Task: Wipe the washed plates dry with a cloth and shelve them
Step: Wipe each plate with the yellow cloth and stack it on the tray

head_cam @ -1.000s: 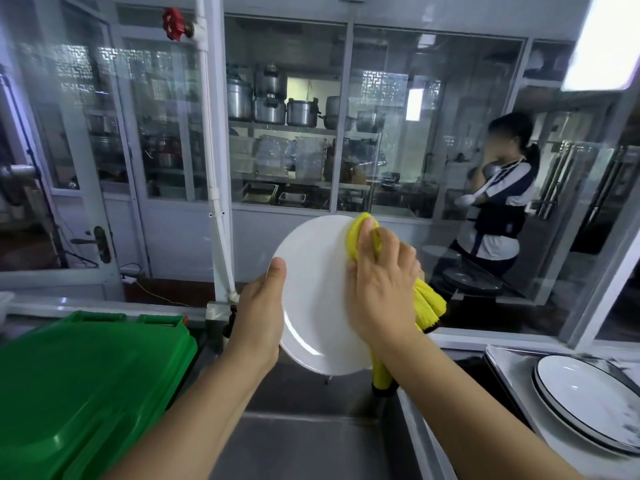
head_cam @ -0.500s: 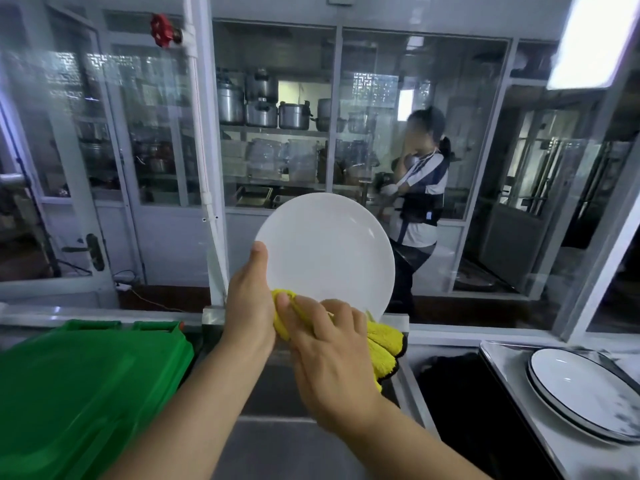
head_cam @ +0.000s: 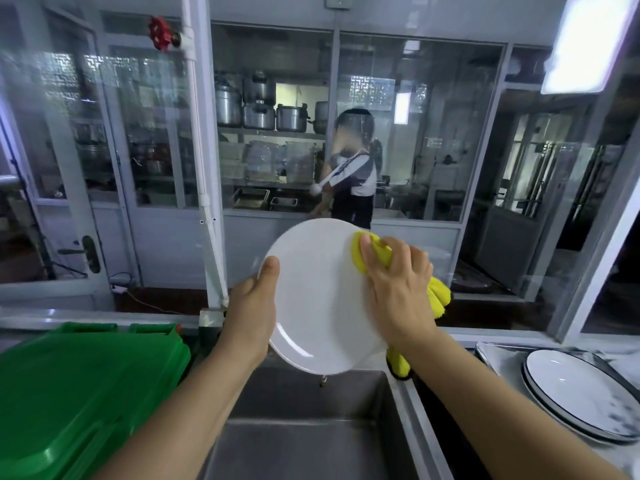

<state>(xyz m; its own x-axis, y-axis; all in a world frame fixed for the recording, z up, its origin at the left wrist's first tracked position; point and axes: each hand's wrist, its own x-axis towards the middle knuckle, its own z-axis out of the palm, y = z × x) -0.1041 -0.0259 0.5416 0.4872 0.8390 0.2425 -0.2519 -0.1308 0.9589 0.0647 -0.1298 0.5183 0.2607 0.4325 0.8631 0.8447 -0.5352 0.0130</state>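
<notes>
I hold a round white plate (head_cam: 315, 292) upright over the steel sink (head_cam: 304, 427). My left hand (head_cam: 252, 306) grips its left rim, thumb on the front face. My right hand (head_cam: 398, 289) presses a yellow cloth (head_cam: 372, 252) against the plate's upper right face, fingers curled over the cloth. The rest of the cloth hangs out behind my right hand and below the plate's right edge.
A green plastic bin lid (head_cam: 79, 400) lies at the left. Dark-rimmed plates (head_cam: 581, 393) are stacked on a steel tray at the right. Behind a glass partition, a person (head_cam: 353, 174) stands near shelves of metal pots (head_cam: 263, 109). A white pipe (head_cam: 201, 150) runs up behind the sink.
My right hand and the cloth moved from the plate's lower edge up to its upper right face. The plate sits lower in view, and the person behind the glass shifted.
</notes>
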